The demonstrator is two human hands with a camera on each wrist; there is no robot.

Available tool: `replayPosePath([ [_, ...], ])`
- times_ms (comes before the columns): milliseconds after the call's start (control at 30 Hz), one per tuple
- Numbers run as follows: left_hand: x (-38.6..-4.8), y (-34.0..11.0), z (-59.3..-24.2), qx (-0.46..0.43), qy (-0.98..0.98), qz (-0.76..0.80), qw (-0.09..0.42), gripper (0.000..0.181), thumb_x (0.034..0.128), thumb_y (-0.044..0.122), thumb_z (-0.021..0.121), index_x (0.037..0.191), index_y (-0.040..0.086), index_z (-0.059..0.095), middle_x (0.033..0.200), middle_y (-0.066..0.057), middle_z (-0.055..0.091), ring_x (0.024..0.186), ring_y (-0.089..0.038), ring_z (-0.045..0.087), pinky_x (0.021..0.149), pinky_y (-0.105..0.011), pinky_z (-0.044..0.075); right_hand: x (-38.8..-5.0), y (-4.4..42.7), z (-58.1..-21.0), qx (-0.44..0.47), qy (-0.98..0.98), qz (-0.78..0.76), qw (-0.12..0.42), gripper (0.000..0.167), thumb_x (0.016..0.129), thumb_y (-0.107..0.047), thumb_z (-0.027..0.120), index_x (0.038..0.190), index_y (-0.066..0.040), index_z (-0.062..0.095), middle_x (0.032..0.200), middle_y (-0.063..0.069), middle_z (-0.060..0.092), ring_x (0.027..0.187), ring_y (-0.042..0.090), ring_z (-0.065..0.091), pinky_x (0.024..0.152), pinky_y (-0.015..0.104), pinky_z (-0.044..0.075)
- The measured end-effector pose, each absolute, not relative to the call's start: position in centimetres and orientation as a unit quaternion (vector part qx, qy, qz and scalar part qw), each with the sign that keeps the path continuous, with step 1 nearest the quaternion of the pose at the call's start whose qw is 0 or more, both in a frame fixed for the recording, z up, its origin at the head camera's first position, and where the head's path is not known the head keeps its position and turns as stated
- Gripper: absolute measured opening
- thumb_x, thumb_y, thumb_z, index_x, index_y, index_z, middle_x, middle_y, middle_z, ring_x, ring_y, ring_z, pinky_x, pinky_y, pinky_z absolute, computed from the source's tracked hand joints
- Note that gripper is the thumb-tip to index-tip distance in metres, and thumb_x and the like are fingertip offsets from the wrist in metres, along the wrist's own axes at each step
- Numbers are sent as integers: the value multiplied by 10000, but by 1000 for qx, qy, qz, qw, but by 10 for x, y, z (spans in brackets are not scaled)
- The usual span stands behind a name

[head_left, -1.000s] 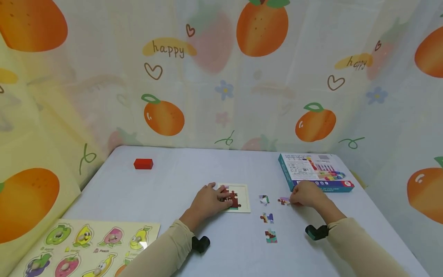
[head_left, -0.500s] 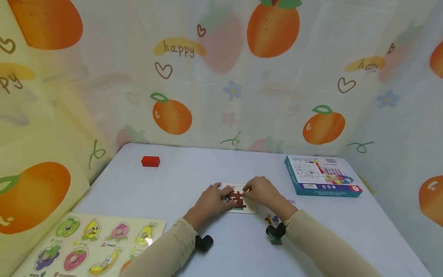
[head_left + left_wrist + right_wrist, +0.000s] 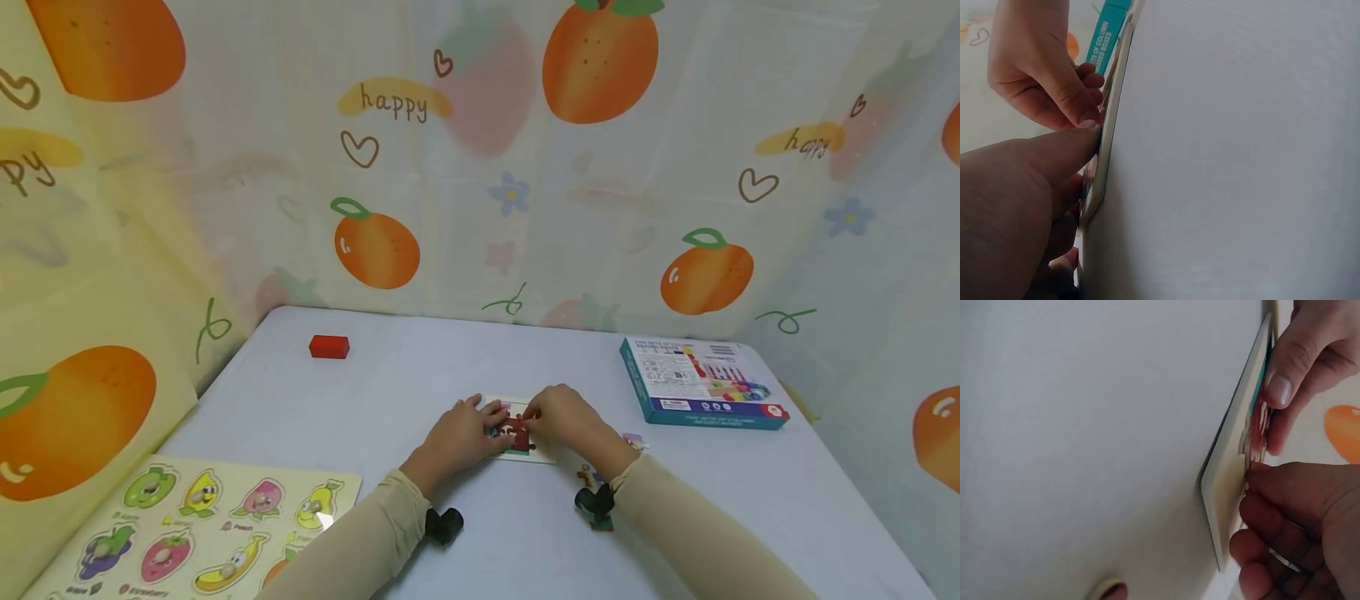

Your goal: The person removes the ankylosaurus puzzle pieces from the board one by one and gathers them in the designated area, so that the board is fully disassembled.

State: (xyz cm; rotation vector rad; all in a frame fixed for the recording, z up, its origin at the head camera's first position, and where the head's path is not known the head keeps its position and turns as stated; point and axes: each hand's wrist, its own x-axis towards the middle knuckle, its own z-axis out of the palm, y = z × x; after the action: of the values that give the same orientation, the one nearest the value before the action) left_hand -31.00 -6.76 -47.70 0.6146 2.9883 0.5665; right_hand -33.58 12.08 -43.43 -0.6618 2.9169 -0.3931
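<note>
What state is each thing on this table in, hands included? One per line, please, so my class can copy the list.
Left hand: open, fingers resting on the puzzle
Right hand: fingers bent together at the puzzle; any held piece hidden
Puzzle tray: flat, partly filled
Loose puzzle pieces: unplaced, partly covered
Box: closed, lying flat
Red block: lying untouched
Fruit board: flat, visible fruits in place

room between red block point(image 3: 329, 347) and puzzle board point(image 3: 543, 456), box point(image 3: 701, 387) barring far right, loose pieces point(image 3: 587, 476) apparently beside right sleeve point(image 3: 705, 527)
</note>
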Motion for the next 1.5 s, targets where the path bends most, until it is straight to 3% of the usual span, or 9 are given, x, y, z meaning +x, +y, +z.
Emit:
replayPosePath([
  [300,-305,-65,-469,210,965,153,27,559,942,492,591,1394,165,557,1433,12,504,1384,-334,366,1086,-519,325,-339,121,-436,-243,963,-85,79,95,879,-226,720,859,-146,768,657,-98,569,646,118,504,564,272,434],
  [900,-301,-66,-469,211,966,148,24,574,948,510,577,1407,168,546,1449,19,491,1392,-323,353,1095,-503,317,-338,125,-415,-238,964,-95,73,108,827,-266,757,796,-164,744,698,-99,603,701,133,527,639,297,479],
  [1167,-300,-66,-468,207,967,147,34,582,954,528,553,1427,189,527,1485,31,448,1415,-312,313,1110,-494,295,-316,188,-398,-192,964,-151,107,59,840,-252,765,834,-194,752,711,-72,594,729,159,524,596,282,479],
  [1500,-300,-65,-469,207,963,169,36,564,961,491,560,1421,165,533,1474,7,458,1419,-315,303,1116,-504,278,-268,275,-417,-178,960,-174,132,55,810,-206,799,812,-240,756,683,-123,591,672,120,521,568,248,474],
])
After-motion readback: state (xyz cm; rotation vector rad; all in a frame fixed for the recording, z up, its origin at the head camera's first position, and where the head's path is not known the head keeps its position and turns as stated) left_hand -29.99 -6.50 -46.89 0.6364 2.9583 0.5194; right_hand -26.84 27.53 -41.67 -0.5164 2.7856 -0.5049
